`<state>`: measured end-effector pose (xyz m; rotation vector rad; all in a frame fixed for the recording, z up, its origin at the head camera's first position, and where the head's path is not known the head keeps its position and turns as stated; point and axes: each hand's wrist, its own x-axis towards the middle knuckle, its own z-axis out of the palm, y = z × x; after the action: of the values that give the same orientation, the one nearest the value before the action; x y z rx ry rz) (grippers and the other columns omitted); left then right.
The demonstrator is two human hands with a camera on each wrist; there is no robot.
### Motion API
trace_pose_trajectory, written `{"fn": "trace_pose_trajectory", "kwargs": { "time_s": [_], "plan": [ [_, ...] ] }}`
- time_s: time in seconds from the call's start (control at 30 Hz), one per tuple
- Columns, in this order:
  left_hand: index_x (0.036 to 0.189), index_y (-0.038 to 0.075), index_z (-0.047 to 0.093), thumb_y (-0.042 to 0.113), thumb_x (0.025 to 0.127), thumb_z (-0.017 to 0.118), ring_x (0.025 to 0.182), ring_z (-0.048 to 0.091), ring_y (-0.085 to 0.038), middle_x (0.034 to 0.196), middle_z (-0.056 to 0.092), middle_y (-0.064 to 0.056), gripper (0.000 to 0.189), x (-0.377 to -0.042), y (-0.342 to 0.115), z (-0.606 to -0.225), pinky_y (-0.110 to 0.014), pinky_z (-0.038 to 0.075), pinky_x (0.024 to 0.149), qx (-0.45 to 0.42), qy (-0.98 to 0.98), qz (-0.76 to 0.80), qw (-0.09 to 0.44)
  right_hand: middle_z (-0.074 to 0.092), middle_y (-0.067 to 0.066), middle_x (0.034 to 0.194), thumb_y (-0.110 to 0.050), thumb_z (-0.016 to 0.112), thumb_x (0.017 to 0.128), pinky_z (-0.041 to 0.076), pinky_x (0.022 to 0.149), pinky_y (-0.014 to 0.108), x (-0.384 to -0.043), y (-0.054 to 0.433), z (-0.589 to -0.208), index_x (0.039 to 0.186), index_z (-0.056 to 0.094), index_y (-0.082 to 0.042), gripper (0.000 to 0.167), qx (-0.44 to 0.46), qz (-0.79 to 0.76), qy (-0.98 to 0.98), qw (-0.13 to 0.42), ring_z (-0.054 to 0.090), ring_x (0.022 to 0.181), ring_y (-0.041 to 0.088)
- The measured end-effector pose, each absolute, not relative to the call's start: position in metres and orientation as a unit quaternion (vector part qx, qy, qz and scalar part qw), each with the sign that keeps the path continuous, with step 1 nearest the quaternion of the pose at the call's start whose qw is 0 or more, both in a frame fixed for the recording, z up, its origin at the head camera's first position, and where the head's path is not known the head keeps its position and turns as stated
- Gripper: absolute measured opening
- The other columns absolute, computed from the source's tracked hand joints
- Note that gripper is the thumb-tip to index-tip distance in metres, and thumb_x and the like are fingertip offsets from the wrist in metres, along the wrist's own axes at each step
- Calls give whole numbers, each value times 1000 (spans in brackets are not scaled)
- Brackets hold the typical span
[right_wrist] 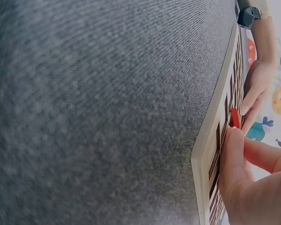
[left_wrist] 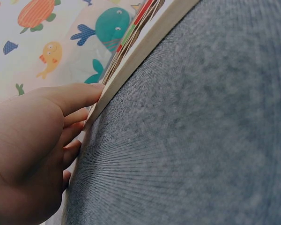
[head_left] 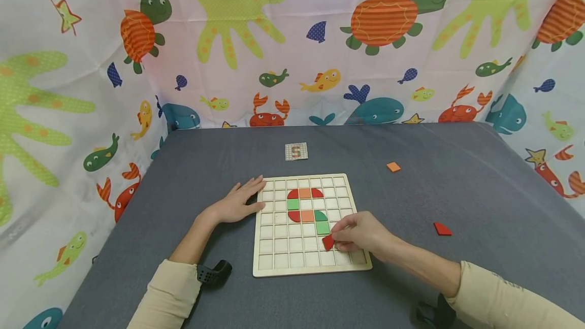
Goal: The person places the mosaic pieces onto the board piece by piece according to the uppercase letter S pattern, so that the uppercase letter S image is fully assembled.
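A square wooden grid board (head_left: 283, 263) lies on the grey table. My left hand (head_left: 235, 206) rests at its left edge with fingers extended; in the left wrist view the thumb (left_wrist: 86, 95) touches the rim. My right hand (head_left: 365, 235) pinches a red tile (head_left: 327, 242) over the lower right cells, just below a green square tile (head_left: 322, 228). The right wrist view shows that red tile (right_wrist: 235, 118) tilted up from the board at the fingertips. Other red, orange and green tiles (head_left: 293, 204) sit in the cells above, forming a curved shape.
A small pattern card (head_left: 296, 151) lies behind the board. To the right are a loose orange square tile (head_left: 393, 167) and a red quarter-round tile (head_left: 442, 229). A printed sea-animal curtain (head_left: 292, 29) hangs behind the table and along its sides.
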<state>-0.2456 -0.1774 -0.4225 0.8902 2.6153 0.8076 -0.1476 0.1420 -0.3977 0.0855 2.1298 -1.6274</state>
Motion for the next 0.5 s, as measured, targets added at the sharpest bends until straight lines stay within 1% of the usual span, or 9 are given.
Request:
{"fn": "trace_pose_trajectory", "kwargs": {
  "time_s": [0.23,0.5],
  "plan": [
    [149,-2,25,28,99,53,142,9,-38,155,16,-19,65,-246,-177,-424,-58,1,110,304,902,277,131,66,12,81,5,65,86,56,67,30,-149,141,-399,93,64,10,9,53,-611,763,204,62,66,15],
    [150,-1,24,29,99,53,142,8,-37,156,15,-19,65,-247,-177,-425,-58,1,110,302,904,274,132,67,12,80,3,66,86,56,65,30,-148,138,-401,94,63,9,10,64,-610,768,183,62,63,15]
  ]
}}
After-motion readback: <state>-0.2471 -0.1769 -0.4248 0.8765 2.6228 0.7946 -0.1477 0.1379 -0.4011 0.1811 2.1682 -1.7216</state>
